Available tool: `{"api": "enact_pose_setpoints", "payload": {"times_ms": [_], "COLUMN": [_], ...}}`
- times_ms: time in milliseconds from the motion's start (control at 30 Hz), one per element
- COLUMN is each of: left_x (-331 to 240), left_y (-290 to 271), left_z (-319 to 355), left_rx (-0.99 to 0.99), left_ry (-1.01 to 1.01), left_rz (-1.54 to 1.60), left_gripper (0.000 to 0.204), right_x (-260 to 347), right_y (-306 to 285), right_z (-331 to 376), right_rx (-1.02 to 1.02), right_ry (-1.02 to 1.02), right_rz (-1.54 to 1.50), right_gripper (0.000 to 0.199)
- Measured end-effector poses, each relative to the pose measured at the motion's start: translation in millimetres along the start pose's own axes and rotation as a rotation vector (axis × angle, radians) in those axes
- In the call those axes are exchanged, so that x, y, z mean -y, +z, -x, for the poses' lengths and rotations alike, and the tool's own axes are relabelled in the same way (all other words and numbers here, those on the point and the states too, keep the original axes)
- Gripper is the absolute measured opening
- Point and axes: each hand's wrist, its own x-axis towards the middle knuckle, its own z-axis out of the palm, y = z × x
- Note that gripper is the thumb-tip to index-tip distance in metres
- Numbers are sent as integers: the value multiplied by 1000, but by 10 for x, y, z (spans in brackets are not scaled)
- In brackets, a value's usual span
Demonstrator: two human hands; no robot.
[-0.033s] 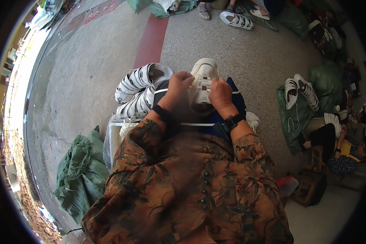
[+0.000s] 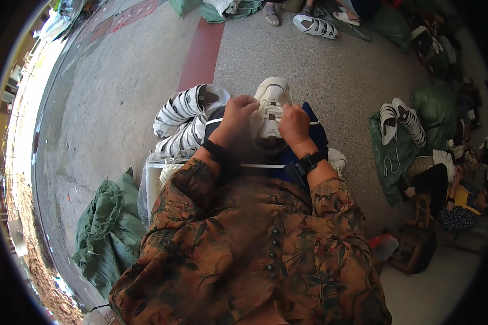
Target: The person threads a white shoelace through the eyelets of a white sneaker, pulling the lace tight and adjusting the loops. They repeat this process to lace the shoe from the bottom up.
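Note:
A cream-white sneaker rests toe-away on my lap, over dark blue cloth with white stripes. At the left side of its lacing, my left hand is closed, thumb and fingertips pinched on the white shoelace. My right hand closes on the lace at the other side, its fingers curled and partly hidden. Pale lace rows cross the tongue between the two hands. The sneaker's heel opening is dark and faces me.
Stacked white shoe uppers with black stripes lie left of my lap, above a white box. A green sack slumps at lower left. More striped shoes lie on green sacking at right, near another person. Feet show at the top.

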Motion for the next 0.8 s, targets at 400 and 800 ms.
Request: {"api": "enact_pose_setpoints", "payload": {"times_ms": [400, 800], "left_x": [-191, -37], "left_y": [-67, -97], "left_z": [12, 62], "left_rx": [268, 229], "left_ry": [-181, -64], "left_rz": [109, 219], "left_gripper": [17, 19], "right_x": [-182, -203], "right_y": [-159, -19], "right_z": [-245, -152], "right_rx": [451, 222], "right_ry": [632, 492], "right_rz": [-1284, -1190], "right_gripper": [17, 14]}}
